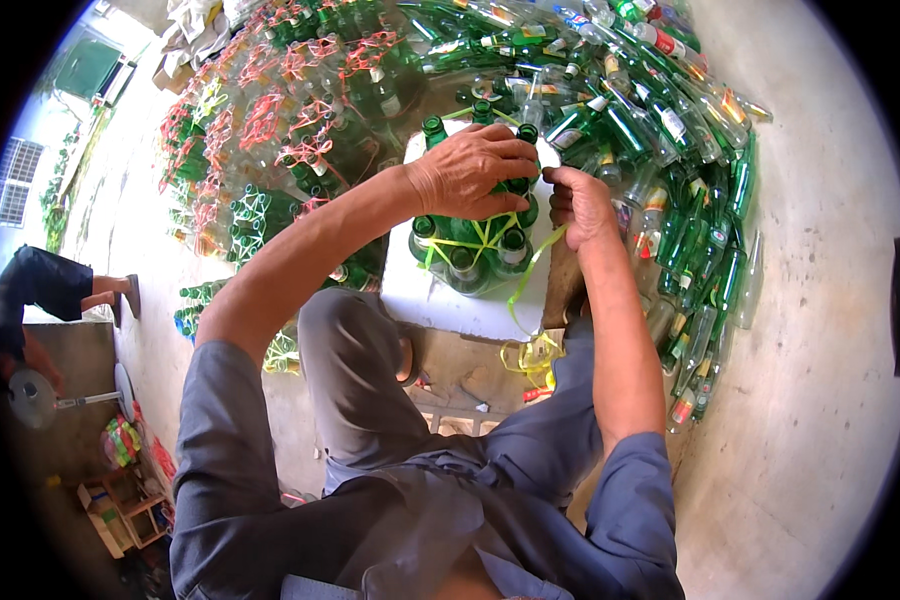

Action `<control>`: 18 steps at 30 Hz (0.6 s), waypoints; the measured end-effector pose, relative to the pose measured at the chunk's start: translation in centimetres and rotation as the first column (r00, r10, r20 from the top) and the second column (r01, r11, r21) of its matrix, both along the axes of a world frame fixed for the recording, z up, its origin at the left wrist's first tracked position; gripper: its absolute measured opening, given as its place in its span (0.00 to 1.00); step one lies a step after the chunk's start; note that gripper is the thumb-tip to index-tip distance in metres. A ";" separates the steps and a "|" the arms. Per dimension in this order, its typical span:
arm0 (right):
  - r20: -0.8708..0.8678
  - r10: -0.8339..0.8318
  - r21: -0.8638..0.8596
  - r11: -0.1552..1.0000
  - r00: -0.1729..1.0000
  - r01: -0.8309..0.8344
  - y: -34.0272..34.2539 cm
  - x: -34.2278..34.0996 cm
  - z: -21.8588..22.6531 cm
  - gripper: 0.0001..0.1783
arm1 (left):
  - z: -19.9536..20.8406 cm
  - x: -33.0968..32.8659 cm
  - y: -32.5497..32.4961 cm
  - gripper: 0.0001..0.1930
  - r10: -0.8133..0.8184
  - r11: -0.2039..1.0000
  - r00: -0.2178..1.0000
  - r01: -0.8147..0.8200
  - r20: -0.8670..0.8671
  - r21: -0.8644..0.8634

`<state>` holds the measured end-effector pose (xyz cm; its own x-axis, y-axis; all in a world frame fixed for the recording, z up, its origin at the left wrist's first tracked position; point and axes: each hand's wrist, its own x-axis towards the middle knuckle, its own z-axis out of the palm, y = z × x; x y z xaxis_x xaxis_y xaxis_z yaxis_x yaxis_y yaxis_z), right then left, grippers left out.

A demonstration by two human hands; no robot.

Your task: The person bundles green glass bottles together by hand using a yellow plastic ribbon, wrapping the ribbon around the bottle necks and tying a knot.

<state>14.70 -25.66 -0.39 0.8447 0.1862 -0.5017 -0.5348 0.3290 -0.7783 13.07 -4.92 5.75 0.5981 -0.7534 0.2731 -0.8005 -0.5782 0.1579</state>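
Note:
A cluster of green glass bottles (462, 265) stands upright on a white board (410, 300) in front of me. Yellow-green plastic strap (485, 242) runs between and around their necks. My left hand (477, 172) lies across the bottle tops, its fingers bent around the necks on the right side and partly hiding them. Close by on the right, my right hand (583, 207) is closed in a pinch on the strap. A loose length of that strap hangs below it, over the board's right edge.
Upright bottles tied with red string (290, 95) crowd the far left. Loose green and clear bottles (685, 230) lie piled at the back and right. More yellow strap (530, 355) lies between my feet. At the far left another person's leg (105, 295) shows near a wooden crate (125, 510).

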 end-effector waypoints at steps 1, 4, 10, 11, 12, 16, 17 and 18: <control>0.000 -0.011 0.020 1.000 1.000 0.011 0.0 0.0 0.1 0.07 | 0.0 0.0 0.1 0.21 -0.007 1.000 1.000 0.007 0.000 -0.003; 0.080 0.014 -0.030 0.999 0.997 -0.012 -0.1 -0.1 0.2 0.08 | -0.2 0.2 0.1 0.21 -0.015 1.000 0.997 0.017 -0.070 0.015; 0.438 0.075 -0.396 0.911 0.896 0.118 0.4 -0.2 -0.6 0.09 | -0.5 0.0 0.4 0.20 -0.004 1.000 0.997 0.004 -0.076 -0.008; 0.456 0.094 -0.440 0.888 0.885 0.133 0.3 0.0 -0.9 0.09 | -0.6 0.1 0.3 0.19 -0.001 1.000 0.997 0.000 -0.076 -0.017; 0.459 0.092 -0.457 0.877 0.884 0.146 0.3 0.1 -0.8 0.10 | -0.6 0.1 0.3 0.18 0.003 1.000 0.997 -0.005 -0.077 -0.027; 0.473 0.114 -0.531 0.828 0.874 0.179 0.0 0.0 -0.9 0.11 | -0.8 0.0 0.1 0.17 0.018 0.999 0.998 -0.021 -0.052 -0.039; 0.476 0.127 -0.551 0.814 0.870 0.183 -0.1 0.1 -1.0 0.11 | -0.9 0.1 0.1 0.17 0.025 0.999 0.998 -0.027 -0.057 -0.033; 0.471 0.128 -0.551 0.816 0.873 0.178 0.0 0.1 -1.0 0.12 | -0.7 0.0 0.2 0.17 0.033 0.999 0.997 -0.035 -0.064 -0.024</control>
<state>14.78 -25.68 -1.40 0.9984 -0.0237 -0.0504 -0.0546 -0.2393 -0.9694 13.09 -4.67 5.03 0.6401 -0.7258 0.2521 -0.7682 -0.6002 0.2227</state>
